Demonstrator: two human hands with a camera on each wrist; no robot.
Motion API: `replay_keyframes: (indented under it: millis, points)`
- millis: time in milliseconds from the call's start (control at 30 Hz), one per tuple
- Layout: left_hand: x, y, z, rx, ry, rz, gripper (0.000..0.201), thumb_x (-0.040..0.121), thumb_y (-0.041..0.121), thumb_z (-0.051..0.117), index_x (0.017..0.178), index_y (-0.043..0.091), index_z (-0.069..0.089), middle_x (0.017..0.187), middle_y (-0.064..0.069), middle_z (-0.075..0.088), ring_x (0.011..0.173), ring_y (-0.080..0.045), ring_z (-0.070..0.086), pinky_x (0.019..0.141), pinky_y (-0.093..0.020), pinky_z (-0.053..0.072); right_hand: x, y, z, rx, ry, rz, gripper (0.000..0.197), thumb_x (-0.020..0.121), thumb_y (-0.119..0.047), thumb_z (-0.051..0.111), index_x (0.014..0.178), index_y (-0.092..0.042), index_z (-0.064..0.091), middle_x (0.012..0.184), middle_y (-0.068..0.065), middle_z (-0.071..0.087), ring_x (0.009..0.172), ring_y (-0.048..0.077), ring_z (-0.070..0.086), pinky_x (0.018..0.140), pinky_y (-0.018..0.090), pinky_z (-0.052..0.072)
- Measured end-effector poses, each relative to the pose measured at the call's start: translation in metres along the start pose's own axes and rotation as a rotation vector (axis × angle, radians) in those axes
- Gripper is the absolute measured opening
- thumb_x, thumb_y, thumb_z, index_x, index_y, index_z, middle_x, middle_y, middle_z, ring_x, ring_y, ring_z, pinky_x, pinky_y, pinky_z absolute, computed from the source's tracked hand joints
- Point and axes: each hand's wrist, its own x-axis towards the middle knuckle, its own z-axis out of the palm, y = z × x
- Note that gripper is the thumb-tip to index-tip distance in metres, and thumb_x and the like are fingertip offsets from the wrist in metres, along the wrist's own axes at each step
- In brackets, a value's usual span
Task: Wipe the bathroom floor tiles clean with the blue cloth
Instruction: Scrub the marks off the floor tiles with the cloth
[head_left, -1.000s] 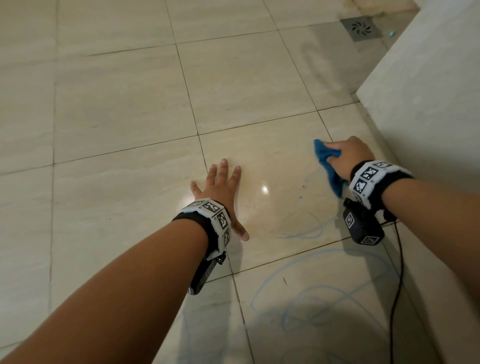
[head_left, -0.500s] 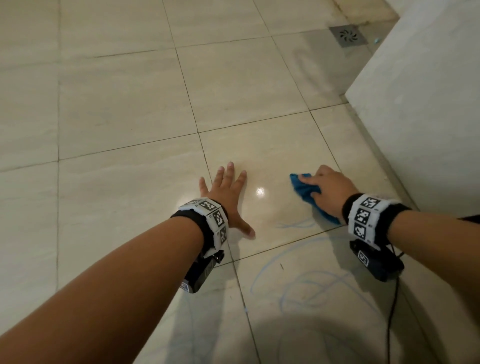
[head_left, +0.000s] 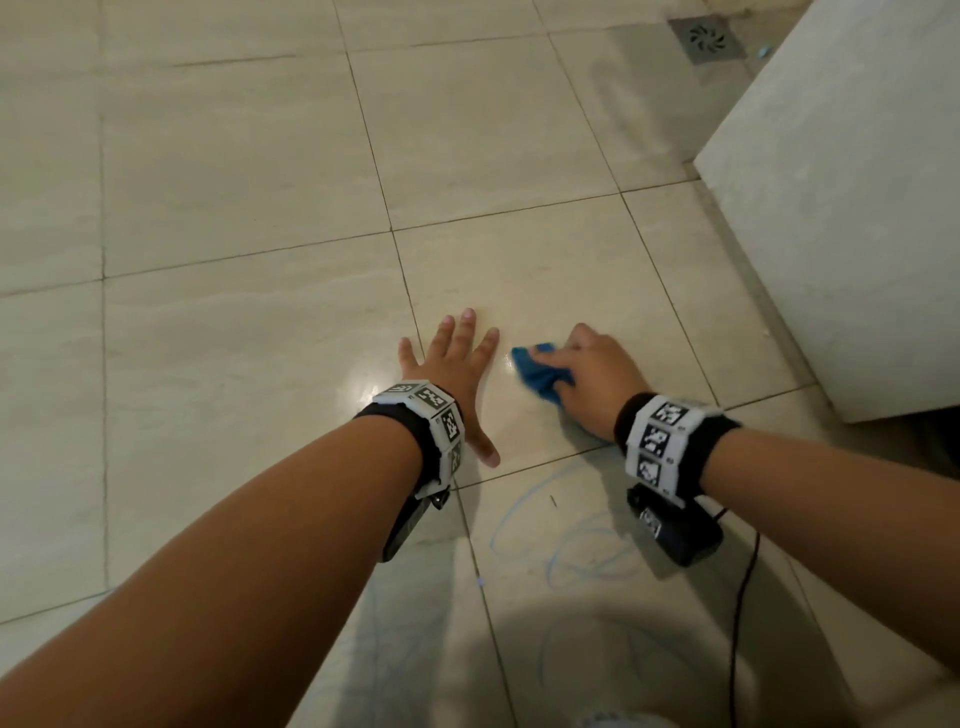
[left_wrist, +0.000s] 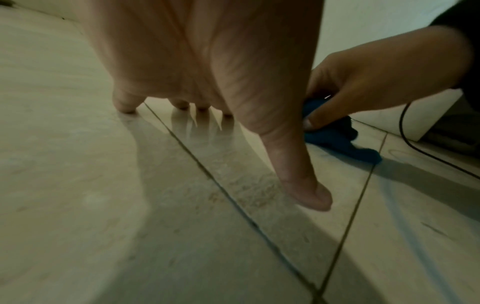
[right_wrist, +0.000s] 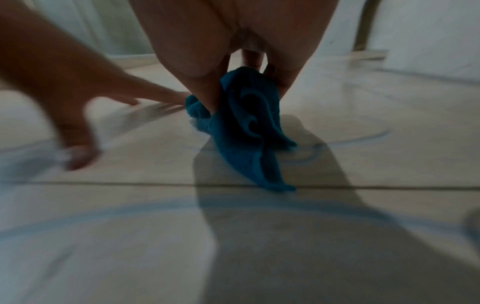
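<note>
Blue cloth (head_left: 537, 373), bunched in my right hand (head_left: 592, 376), swept in beside my flat, splayed left hand (head_left: 457, 364); blue scribbles (head_left: 571, 551) behind my wrists remain.

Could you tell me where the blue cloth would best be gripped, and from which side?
Probably from above, at its bunched middle, where the right hand already holds the blue cloth. The loose tail trailing towards the wrist is thin and floppy.

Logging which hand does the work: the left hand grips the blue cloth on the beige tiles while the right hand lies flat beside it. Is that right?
The hands are swapped. In the head view the right hand grips the crumpled blue cloth on the beige floor tiles, while the left hand lies flat beside it.
</note>
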Motion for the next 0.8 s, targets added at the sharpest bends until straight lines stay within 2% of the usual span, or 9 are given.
replay_keyframes:
  millis: [100, 200, 267, 333, 433, 533, 667, 733, 800]
  points:
    - [-0.001, 0.001, -0.001, -0.008, 0.004, -0.004, 0.147, 0.054, 0.063, 0.083, 0.149, 0.027, -0.023, 0.154, -0.003, -0.036, 0.144, -0.025, -0.026, 0.115, -0.063, 0.0, -0.006, -0.01, 0.001, -0.071, -0.1, -0.189, 0.034, 0.089, -0.016, 0.054, 0.121, -0.024, 0.063, 0.091, -0.001, 0.042, 0.081, 0.014, 0.043, 0.072, 0.026, 0.037]
    - [0.0, -0.001, 0.001, -0.019, 0.017, 0.0, 0.147, 0.054, 0.063, 0.083, 0.149, 0.028, -0.023, 0.154, -0.002, -0.035, 0.144, -0.024, -0.025, 0.115, -0.063, 0.0, 0.024, 0.018, -0.021, -0.046, 0.002, 0.007, 0.033, 0.091, -0.023, 0.052, 0.122, -0.016, 0.06, 0.086, -0.003, 0.04, 0.08, 0.018, 0.047, 0.068, 0.024, 0.033]
    - [0.0, -0.001, 0.001, -0.024, 0.017, 0.003, 0.147, 0.054, 0.062, 0.083, 0.149, 0.028, -0.023, 0.154, -0.001, -0.035, 0.144, -0.024, -0.026, 0.115, -0.063, 0.0, 0.035, 0.036, -0.032, -0.078, 0.01, 0.15, 0.038, 0.092, -0.025, 0.052, 0.128, -0.014, 0.054, 0.092, -0.001, 0.04, 0.091, 0.026, 0.052, 0.071, 0.023, 0.032]
    - [-0.001, 0.0, 0.001, -0.023, 0.018, 0.005, 0.147, 0.054, 0.062, 0.084, 0.149, 0.028, -0.023, 0.154, -0.002, -0.035, 0.144, -0.024, -0.026, 0.115, -0.063, -0.001, 0.029, 0.033, -0.03, -0.106, 0.009, 0.169, 0.04, 0.091, -0.027, 0.053, 0.13, -0.016, 0.052, 0.099, 0.004, 0.042, 0.092, 0.025, 0.052, 0.073, 0.024, 0.034]
    - [0.0, 0.001, -0.001, -0.016, 0.013, -0.005, 0.147, 0.054, 0.062, 0.084, 0.149, 0.028, -0.023, 0.154, -0.002, -0.035, 0.144, -0.025, -0.025, 0.114, -0.063, -0.001, -0.006, -0.002, -0.007, -0.061, -0.096, -0.06, 0.036, 0.089, -0.021, 0.055, 0.125, -0.026, 0.058, 0.095, -0.001, 0.041, 0.084, 0.015, 0.043, 0.073, 0.024, 0.033]
    - [0.0, 0.001, -0.001, -0.019, 0.007, -0.01, 0.147, 0.054, 0.062, 0.084, 0.149, 0.028, -0.023, 0.154, -0.003, -0.035, 0.145, -0.025, -0.025, 0.114, -0.063, -0.001, -0.024, -0.02, 0.001, -0.072, -0.203, -0.232, 0.042, 0.088, -0.017, 0.057, 0.126, -0.037, 0.057, 0.095, -0.003, 0.039, 0.089, 0.017, 0.044, 0.079, 0.029, 0.039]
    - [-0.001, 0.0, 0.0, -0.029, 0.023, 0.004, 0.147, 0.054, 0.062, 0.084, 0.15, 0.028, -0.022, 0.154, -0.002, -0.034, 0.144, -0.024, -0.025, 0.114, -0.063, -0.001, 0.007, 0.02, -0.03, -0.101, -0.053, -0.052, 0.037, 0.09, -0.016, 0.053, 0.126, -0.024, 0.058, 0.096, 0.004, 0.04, 0.088, 0.025, 0.047, 0.078, 0.028, 0.038]
    - [-0.002, 0.0, 0.0, -0.04, 0.019, 0.007, 0.147, 0.054, 0.061, 0.084, 0.149, 0.028, -0.022, 0.154, -0.001, -0.035, 0.144, -0.024, -0.026, 0.114, -0.063, -0.002, 0.014, 0.037, -0.037, -0.077, -0.01, 0.073, 0.036, 0.092, -0.021, 0.051, 0.127, -0.016, 0.056, 0.094, 0.003, 0.039, 0.087, 0.021, 0.046, 0.072, 0.02, 0.031]
    - [-0.001, 0.0, 0.0, -0.036, 0.016, 0.006, 0.147, 0.054, 0.061, 0.084, 0.149, 0.028, -0.023, 0.154, -0.001, -0.035, 0.144, -0.024, -0.026, 0.114, -0.063, -0.002, 0.01, 0.035, -0.028, -0.101, 0.012, 0.048, 0.035, 0.092, -0.023, 0.053, 0.124, -0.011, 0.057, 0.089, 0.0, 0.039, 0.081, 0.014, 0.046, 0.065, 0.017, 0.029]
